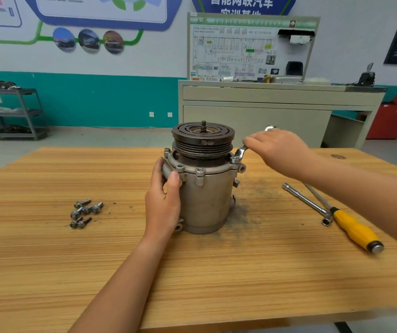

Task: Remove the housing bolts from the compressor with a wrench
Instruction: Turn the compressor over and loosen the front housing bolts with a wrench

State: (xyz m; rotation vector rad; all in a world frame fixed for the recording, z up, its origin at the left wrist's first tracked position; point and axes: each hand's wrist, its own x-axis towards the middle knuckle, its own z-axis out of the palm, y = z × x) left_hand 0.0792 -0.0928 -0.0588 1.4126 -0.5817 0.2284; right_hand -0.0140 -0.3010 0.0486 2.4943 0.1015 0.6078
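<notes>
Compressor (pixel 204 200) stands upright mid tabletop (pixel 192 272), pulley (pixel 203 138) end up. Left hand (pixel 163 203) grips the compressor's left side just under the flange, its fingers (pixel 159 169) wrapped round the back and thumb across the front, bracing it. Right hand (pixel 279 150) is on the compressor's right, palm down, fingers curled over the wrench (pixel 240 152); the underside of the grip is hidden. The wrench's ring end sits on the bolt (pixel 234 160) at the flange's right edge. Its long axis runs from that bolt up and away to the right, with the far tip poking out beyond the hand. Key relation: the hand sits outboard of the bolt, so the swing has to go round the bolt, and the pulley close inboard probably limits the arc. Two more bolts seated: front bolt (pixel 200 171) and left-rear bolt (pixel 167 150). Loose bolts (pixel 84 212) lie well left of the compressor. Socket bar (pixel 305 203) and yellow screwdriver (pixel 356 229) lie to its right, unused. Task partly done, by judgement.
</notes>
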